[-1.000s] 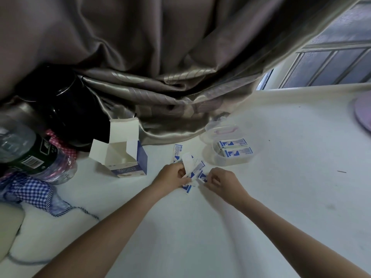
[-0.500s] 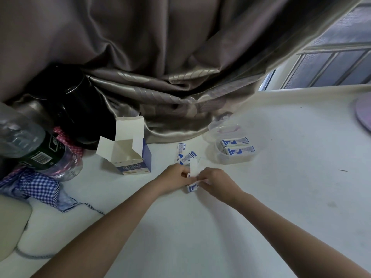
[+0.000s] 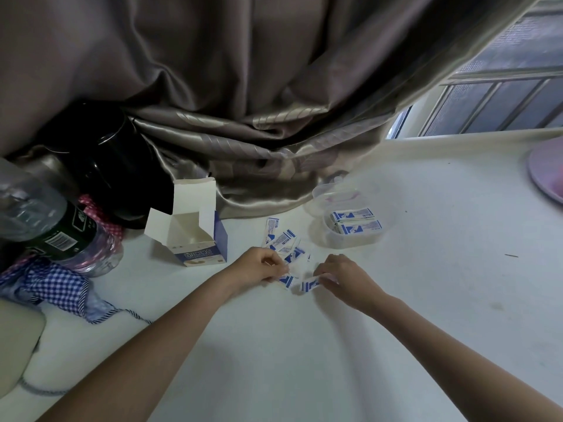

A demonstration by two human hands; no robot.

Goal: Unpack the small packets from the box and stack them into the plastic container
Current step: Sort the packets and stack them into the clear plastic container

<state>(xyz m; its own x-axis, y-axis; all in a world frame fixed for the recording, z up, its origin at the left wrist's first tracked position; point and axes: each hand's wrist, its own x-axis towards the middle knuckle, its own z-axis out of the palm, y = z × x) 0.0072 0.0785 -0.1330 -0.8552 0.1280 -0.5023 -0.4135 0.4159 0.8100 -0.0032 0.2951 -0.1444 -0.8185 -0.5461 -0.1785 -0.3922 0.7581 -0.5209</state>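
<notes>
Seemingly both hands' grips, left hand [image 3: 262, 266] and right hand [image 3: 341, 274], pinch one packet strip [image 3: 300, 284] stretched between them.

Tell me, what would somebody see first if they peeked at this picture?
Probably the two hands in the middle of the white table: the left hand and right hand each pinch a small blue-and-white packet from a loose scatter of packets. Just beyond, to the right, a clear plastic container already holds a few packets, and to the left stands the opened cardboard box. A big grey curtain hangs behind everything.
</notes>
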